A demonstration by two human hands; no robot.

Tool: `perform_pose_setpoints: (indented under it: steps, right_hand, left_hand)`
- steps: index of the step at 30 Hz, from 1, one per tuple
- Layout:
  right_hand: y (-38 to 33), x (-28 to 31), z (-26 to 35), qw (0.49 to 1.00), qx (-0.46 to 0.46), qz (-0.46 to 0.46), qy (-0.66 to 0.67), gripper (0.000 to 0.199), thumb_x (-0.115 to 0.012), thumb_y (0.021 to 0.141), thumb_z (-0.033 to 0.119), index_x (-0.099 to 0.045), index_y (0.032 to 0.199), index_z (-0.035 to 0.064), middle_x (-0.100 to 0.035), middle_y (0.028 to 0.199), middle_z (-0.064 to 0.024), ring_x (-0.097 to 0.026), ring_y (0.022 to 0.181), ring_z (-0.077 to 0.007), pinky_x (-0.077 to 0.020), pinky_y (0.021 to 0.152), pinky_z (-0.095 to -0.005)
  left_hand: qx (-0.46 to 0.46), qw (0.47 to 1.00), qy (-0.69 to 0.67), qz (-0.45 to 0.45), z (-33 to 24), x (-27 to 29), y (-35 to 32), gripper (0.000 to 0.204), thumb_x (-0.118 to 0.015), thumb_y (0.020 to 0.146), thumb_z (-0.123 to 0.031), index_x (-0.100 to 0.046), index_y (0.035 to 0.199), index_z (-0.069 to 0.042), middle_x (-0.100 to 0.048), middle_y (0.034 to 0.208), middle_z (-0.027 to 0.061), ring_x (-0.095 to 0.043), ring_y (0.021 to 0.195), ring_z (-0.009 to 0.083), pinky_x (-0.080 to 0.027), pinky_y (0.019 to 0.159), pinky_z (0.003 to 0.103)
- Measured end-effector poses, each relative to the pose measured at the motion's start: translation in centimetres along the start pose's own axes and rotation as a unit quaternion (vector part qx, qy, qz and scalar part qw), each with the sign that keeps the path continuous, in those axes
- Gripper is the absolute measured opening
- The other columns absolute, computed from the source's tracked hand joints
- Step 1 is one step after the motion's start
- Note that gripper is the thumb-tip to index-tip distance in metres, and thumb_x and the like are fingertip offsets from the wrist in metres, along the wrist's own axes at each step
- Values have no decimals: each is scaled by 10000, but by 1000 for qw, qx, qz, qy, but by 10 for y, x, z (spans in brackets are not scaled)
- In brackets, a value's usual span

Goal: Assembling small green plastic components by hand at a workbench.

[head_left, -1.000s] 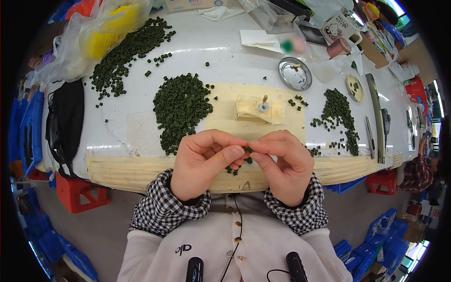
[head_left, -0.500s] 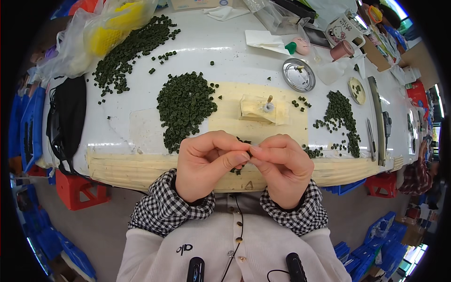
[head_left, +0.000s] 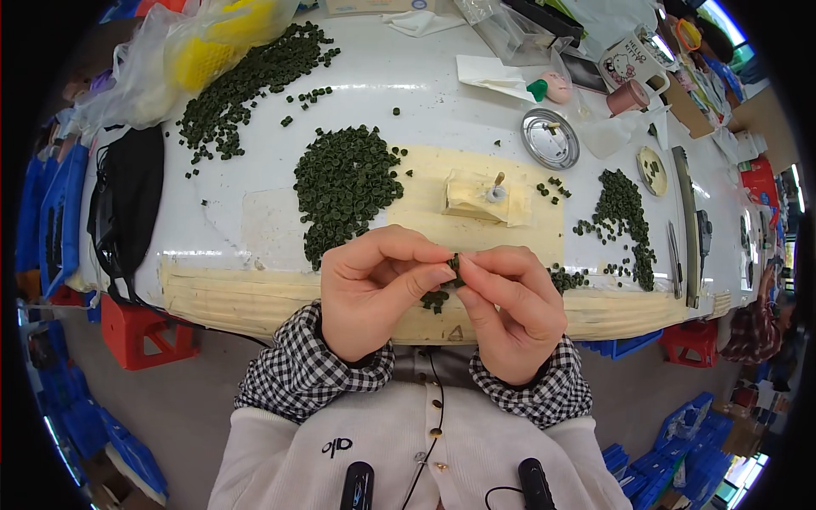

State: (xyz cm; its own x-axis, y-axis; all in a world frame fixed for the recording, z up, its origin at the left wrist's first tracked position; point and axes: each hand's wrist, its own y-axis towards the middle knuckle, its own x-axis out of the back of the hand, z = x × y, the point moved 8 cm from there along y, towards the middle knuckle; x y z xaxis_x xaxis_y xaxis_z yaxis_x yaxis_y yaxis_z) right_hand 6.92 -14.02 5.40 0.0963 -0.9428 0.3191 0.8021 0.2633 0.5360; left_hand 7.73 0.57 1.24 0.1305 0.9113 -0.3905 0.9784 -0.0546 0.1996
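Both my hands meet over the near edge of the white table (head_left: 425, 93). My left hand (head_left: 374, 289) and my right hand (head_left: 510, 310) pinch one small dark green ring-shaped piece (head_left: 455, 265) between their fingertips. A few more green pieces (head_left: 435, 299) lie on the table just under my fingers. A large pile of the same green pieces (head_left: 344, 183) sits ahead of my left hand. A taped block with an upright peg (head_left: 486, 197) stands just beyond my hands on a beige patch.
A second green pile (head_left: 625, 212) lies to the right, a third (head_left: 246, 85) at the far left by a plastic bag with yellow contents (head_left: 204, 51). A round metal tin (head_left: 550, 138), a black bag (head_left: 127, 204), and red and blue crates are around.
My hands have stayed together at the table's near edge, fingers shifting slightly on the small green piece. The view has moved a little.
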Motion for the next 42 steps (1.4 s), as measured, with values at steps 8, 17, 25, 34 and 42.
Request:
perform_pose_setpoints:
  steps: [8, 17, 25, 34, 42]
  right_hand:
    - [-1, 2, -3, 1000, -14, -2, 24, 314, -693, 796, -78, -686, 1097, 10, -629, 1042, -131, -633, 877, -204, -525, 716, -261]
    - [-1, 1, -6, 999, -38, 2, 37, 309, -685, 801, -80, -684, 1100, 2, -629, 1039, -130, -634, 881, -200, -521, 728, -259]
    - [2, 4, -7, 999, -34, 31, 13, 310, -707, 788, -64, -703, 1085, 23, -644, 993, -107, -637, 866, -196, -530, 721, -256]
    - [6, 8, -8, 999, -24, 43, -7, 306, -721, 775, -39, -715, 1070, 40, -648, 976, -109, -637, 845, -192, -526, 705, -269]
    - [39, 37, -3, 988, -15, -17, -153, 268, -723, 771, 0, -666, 1033, -6, -627, 902, -117, -591, 751, -211, -484, 677, -287]
  left_hand:
    - [-21, 997, 66, 19, -6, -3, 0, 190, -649, 839, 99, -674, 1021, 51, -655, 958, 115, -613, 852, 126, -492, 739, 229]
    - [-4, 998, 65, 16, -3, -1, 0, 196, -651, 837, 96, -676, 1025, 45, -650, 970, 109, -617, 859, 124, -496, 745, 227]
    - [3, 996, 85, 16, -3, -2, 1, 182, -642, 836, 106, -687, 1000, 41, -666, 934, 105, -622, 843, 122, -493, 727, 223]
    - [10, 997, 81, 9, -1, -2, 2, 177, -652, 842, 87, -685, 1007, 34, -666, 950, 97, -608, 822, 101, -477, 700, 210]
    - [22, 995, 97, -16, -1, 3, 0, 175, -667, 836, 77, -681, 1005, 33, -662, 958, 88, -595, 804, 90, -465, 676, 202]
